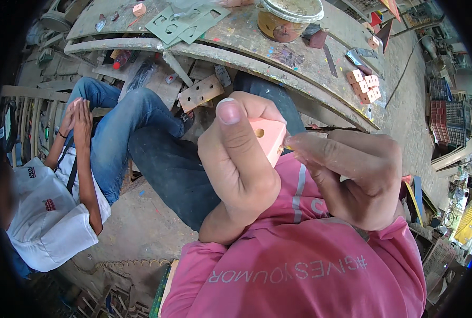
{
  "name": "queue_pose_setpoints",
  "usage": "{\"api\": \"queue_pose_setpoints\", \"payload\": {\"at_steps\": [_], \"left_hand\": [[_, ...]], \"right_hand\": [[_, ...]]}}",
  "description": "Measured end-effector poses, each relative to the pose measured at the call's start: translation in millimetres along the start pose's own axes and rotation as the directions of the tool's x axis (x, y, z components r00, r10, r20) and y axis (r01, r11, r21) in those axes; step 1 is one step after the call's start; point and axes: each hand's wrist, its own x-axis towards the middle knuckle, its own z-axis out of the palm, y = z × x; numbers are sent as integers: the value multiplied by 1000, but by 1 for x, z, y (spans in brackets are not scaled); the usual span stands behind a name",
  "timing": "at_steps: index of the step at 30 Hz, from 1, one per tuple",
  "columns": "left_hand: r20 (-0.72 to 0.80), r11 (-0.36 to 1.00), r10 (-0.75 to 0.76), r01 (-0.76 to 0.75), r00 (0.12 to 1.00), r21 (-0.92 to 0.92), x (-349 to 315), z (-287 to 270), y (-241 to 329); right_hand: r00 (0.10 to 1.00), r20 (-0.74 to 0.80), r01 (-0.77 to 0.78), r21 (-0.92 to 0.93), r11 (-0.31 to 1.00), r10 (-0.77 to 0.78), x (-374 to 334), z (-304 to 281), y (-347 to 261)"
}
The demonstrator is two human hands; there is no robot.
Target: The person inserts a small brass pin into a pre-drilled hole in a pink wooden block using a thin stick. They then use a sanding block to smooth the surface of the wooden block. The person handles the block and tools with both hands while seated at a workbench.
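My left hand [238, 159] grips a small pink wooden block [269, 137] with a round hole in its face, held up close in front of me. My right hand [352, 177] is closed beside the block's right edge, its fingertips pinched at the block's corner; a thin dark stick [326, 128] runs off to the right behind the fingers. Whether the right hand holds that stick is hidden by the fingers.
A paint-stained workbench [246, 40] curves across the top with a paint bucket [289, 16], green stencil sheets [185, 21] and several pink blocks [364, 86]. A person in white shirt and jeans [82, 159] sits at my left. Crates and clutter [448, 122] fill the right.
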Motion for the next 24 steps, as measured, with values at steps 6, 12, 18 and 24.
{"api": "queue_pose_setpoints", "payload": {"at_steps": [6, 12, 18, 24], "left_hand": [[12, 998, -36, 35, 999, 57, -1, 0, 0], [11, 991, 27, -28, 1000, 131, -3, 3, -7], [-55, 991, 83, -77, 995, 106, -3, 10, -10], [-73, 1000, 17, -15, 997, 19, 0, 8, -7]], "right_hand": [[993, 113, 61, -201, 978, -39, 0, -3, 0], [961, 276, 104, -265, 959, -28, 3, -8, 0], [951, 305, -57, 4, 998, 54, 5, -9, 9], [996, 84, -60, 426, 903, 26, 5, 11, 22]]}}
